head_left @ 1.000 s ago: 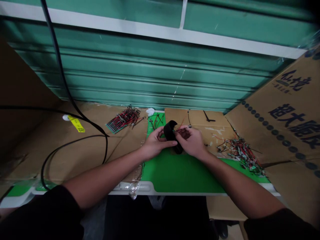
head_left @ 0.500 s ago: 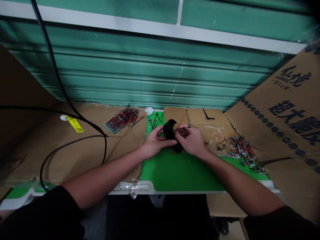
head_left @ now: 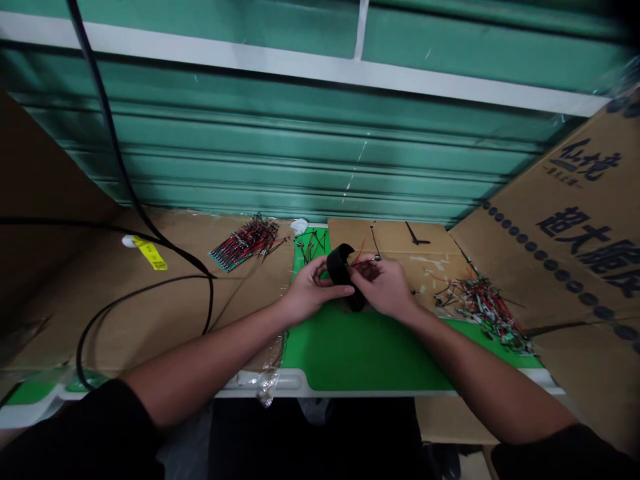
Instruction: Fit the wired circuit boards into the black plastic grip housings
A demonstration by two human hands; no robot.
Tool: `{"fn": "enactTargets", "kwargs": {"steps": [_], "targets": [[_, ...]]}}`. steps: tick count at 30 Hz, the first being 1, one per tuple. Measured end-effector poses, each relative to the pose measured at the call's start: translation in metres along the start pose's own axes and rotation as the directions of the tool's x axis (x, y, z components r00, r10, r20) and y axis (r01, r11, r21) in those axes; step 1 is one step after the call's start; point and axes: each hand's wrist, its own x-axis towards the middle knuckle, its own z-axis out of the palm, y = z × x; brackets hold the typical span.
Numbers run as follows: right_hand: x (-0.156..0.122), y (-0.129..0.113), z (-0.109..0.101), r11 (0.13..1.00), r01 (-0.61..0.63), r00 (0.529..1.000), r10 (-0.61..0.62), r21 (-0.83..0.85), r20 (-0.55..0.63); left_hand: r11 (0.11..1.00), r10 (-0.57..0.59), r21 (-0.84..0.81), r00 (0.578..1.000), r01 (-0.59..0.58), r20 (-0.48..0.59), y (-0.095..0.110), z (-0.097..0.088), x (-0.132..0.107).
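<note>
My left hand [head_left: 311,288] and my right hand [head_left: 383,285] meet above the green mat [head_left: 360,347]. Between them is a black curved part [head_left: 343,267]; my left hand's fingers are wrapped round it. My right hand is closed in a pinch at the part's top, on thin red and black wires [head_left: 361,252] with a small metal end. Whether the wires are joined to the black part is hidden by my fingers.
A neat bundle of red-and-black wired boards [head_left: 245,241] lies at the back left on cardboard. A loose heap of wired pieces [head_left: 483,308] lies at the right. Black cables [head_left: 150,267] loop over the left cardboard, near a yellow tag [head_left: 150,253]. A printed carton [head_left: 575,227] leans at the right.
Both hands stay together on the black part. My right hand's fingers have drawn in closer over the wires at its top. The view shifted slightly.
</note>
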Motion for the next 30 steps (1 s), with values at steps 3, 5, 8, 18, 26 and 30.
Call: {"fn": "enactTargets", "kwargs": {"steps": [3,5,8,18,26,30], "targets": [[0.001,0.000,-0.001,1.000,0.003,0.999,-0.003,0.001,0.033,1.000,0.000,-0.007,1.000,0.000,0.013,0.001,0.000,-0.001],[0.000,0.001,-0.003,1.000,0.016,0.999,-0.015,-0.023,0.031,1.000,0.004,-0.010,1.000,-0.004,0.015,0.002,0.001,-0.001],[-0.002,0.000,-0.006,0.998,0.029,0.999,-0.026,-0.053,0.043,0.999,-0.034,-0.030,0.999,0.034,-0.007,0.003,0.001,-0.001],[-0.002,-0.009,-0.009,0.994,0.090,0.990,-0.082,-0.065,0.111,0.999,-0.033,0.007,0.988,0.034,-0.153,-0.003,-0.004,0.006],[-0.003,-0.003,-0.004,0.997,-0.043,0.994,0.036,0.070,0.107,0.999,-0.018,0.026,0.988,0.023,-0.152,0.001,0.000,0.002],[-0.001,-0.007,-0.002,0.988,-0.095,0.990,0.081,0.121,0.118,0.999,-0.016,0.028,0.990,0.020,-0.139,0.000,-0.001,0.002]]}}
